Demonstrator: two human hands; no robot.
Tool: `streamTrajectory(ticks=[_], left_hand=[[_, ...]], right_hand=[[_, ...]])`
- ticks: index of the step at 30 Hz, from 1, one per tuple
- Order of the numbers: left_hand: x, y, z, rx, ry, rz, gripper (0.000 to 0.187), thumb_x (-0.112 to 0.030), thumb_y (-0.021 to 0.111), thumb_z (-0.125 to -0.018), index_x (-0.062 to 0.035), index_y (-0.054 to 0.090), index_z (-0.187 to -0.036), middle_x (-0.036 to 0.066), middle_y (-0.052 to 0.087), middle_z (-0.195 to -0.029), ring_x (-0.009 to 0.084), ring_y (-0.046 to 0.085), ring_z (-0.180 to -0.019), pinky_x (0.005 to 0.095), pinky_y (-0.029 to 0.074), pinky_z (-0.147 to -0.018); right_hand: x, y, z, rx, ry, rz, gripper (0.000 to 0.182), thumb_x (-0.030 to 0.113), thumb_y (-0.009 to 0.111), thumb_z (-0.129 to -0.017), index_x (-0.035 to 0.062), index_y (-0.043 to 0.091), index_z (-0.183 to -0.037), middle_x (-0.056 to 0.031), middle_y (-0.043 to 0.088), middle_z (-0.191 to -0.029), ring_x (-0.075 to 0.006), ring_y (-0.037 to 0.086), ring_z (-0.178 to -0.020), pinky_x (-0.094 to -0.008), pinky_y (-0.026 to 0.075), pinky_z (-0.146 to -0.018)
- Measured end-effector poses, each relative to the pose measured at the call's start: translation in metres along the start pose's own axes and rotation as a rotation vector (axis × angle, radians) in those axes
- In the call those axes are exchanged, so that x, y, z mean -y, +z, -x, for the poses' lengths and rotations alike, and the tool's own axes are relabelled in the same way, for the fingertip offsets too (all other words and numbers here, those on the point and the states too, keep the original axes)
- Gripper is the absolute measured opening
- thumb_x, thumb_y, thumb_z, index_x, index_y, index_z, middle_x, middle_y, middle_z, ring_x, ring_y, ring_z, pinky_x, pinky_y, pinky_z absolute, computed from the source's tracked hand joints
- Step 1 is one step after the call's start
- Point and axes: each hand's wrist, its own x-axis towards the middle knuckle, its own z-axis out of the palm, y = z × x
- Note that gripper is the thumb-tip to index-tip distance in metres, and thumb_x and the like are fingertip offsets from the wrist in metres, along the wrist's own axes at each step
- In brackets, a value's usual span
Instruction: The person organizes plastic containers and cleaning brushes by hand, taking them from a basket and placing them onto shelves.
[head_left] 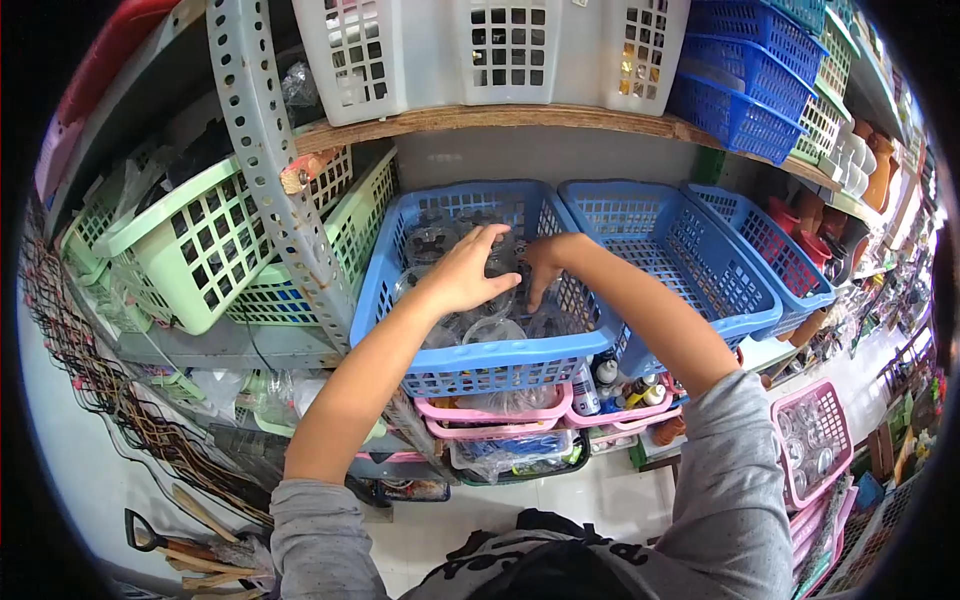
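Note:
A blue plastic basket [478, 352] on the shelf holds several clear glass or plastic vessels [494, 330]. My left hand [468, 275] reaches over them from the left, its thumb and fingers apart with nothing between them. From the right, my right hand [548, 265] dips into the same basket, fingers stretched downward near the clear vessels. Its fingertips are partly hidden, and contact with a vessel cannot be made out.
A second blue basket [700, 325] stands to the right. Light green baskets [180, 230] sit left behind a perforated metal post [262, 130]. Above runs a wooden shelf edge [500, 118] with white baskets [510, 60]. Pink trays [500, 420] lie below; a pink basket [812, 440] stands lower right.

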Motion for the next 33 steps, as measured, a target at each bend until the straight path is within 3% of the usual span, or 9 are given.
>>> streamTrajectory(ticks=[3,7,10,12,19,25,27,30,33], left_hand=[[0.0,0.0,0.003,0.011,-0.002,-0.007,0.069,-0.028,0.072,-0.076,-0.0044,0.037,-0.13,0.019,0.049,-0.123,0.0285,0.054,-0.106,0.0376,0.045,-0.091],[-0.002,-0.003,0.004,0.026,-0.028,0.006,0.068,-0.027,0.072,-0.076,-0.0051,0.038,-0.13,0.018,0.049,-0.122,0.0282,0.054,-0.106,0.0372,0.046,-0.09],[0.0,-0.003,0.004,0.026,-0.009,0.014,0.067,-0.028,0.071,-0.076,-0.0056,0.037,-0.13,0.018,0.049,-0.122,0.0282,0.054,-0.105,0.0375,0.047,-0.088],[-0.001,-0.003,0.004,0.033,-0.027,0.017,0.067,-0.028,0.071,-0.076,-0.0064,0.037,-0.131,0.018,0.049,-0.122,0.028,0.054,-0.105,0.0376,0.048,-0.086],[-0.005,-0.005,0.004,0.054,-0.059,0.062,0.067,-0.029,0.071,-0.077,-0.0092,0.037,-0.132,0.017,0.049,-0.123,0.026,0.055,-0.102,0.0366,0.051,-0.079],[-0.006,-0.008,0.006,0.083,-0.094,0.096,0.067,-0.029,0.07,-0.077,-0.009,0.037,-0.132,0.018,0.049,-0.123,0.0259,0.056,-0.101,0.0365,0.051,-0.078],[-0.005,-0.008,0.005,0.087,-0.102,0.088,0.067,-0.029,0.07,-0.077,-0.0083,0.037,-0.132,0.018,0.048,-0.124,0.0263,0.056,-0.101,0.0367,0.051,-0.078],[-0.004,-0.007,0.005,0.093,-0.104,0.081,0.066,-0.03,0.07,-0.078,-0.0067,0.038,-0.131,0.019,0.048,-0.125,0.0272,0.057,-0.101,0.037,0.051,-0.079],[-0.003,-0.007,0.005,0.099,-0.094,0.066,0.066,-0.031,0.069,-0.078,-0.0053,0.039,-0.13,0.02,0.048,-0.125,0.0281,0.057,-0.102,0.0372,0.05,-0.08]], right_hand=[[0.0,0.003,-0.01,0.069,-0.023,0.005,0.081,0.06,0.078,-0.049,0.0009,0.064,-0.104,-0.0183,0.065,-0.101,-0.03,0.061,-0.094,-0.0377,0.048,-0.082],[0.001,0.002,-0.003,0.068,-0.149,-0.038,0.078,0.057,0.077,-0.052,0.001,0.064,-0.104,-0.0175,0.066,-0.097,-0.0294,0.062,-0.091,-0.0374,0.048,-0.079],[0.0,-0.002,0.001,0.01,-0.11,-0.017,0.078,0.048,0.082,-0.048,-0.003,0.063,-0.103,-0.0165,0.065,-0.098,-0.0266,0.063,-0.09,-0.0356,0.05,-0.075],[-0.004,-0.002,0.009,-0.14,-0.213,-0.105,0.07,0.044,0.082,-0.047,-0.0034,0.063,-0.095,-0.0164,0.066,-0.088,-0.0281,0.063,-0.084,-0.0371,0.05,-0.072],[-0.021,0.009,0.02,-0.303,-0.27,-0.153,0.064,0.041,0.084,-0.048,-0.0018,0.06,-0.088,-0.0148,0.065,-0.08,-0.029,0.063,-0.082,-0.0378,0.049,-0.072],[-0.012,0.005,0.02,-0.188,-0.167,-0.117,0.059,0.041,0.076,-0.065,-0.0025,0.061,-0.102,-0.019,0.065,-0.095,-0.0329,0.062,-0.092,-0.0394,0.049,-0.078],[-0.011,0.004,0.023,-0.207,-0.115,-0.111,0.049,0.028,0.069,-0.073,0.0011,0.059,-0.113,-0.02,0.063,-0.105,-0.0327,0.06,-0.1,-0.0396,0.049,-0.082],[-0.009,0.0,0.018,-0.118,-0.027,-0.03,0.049,0.019,0.065,-0.073,0.0052,0.056,-0.119,-0.0201,0.061,-0.111,-0.0322,0.059,-0.104,-0.0395,0.049,-0.084],[-0.008,0.005,0.024,-0.202,-0.057,-0.052,0.047,0.014,0.062,-0.071,0.0053,0.058,-0.117,-0.0198,0.062,-0.109,-0.0318,0.06,-0.102,-0.0395,0.05,-0.084]])
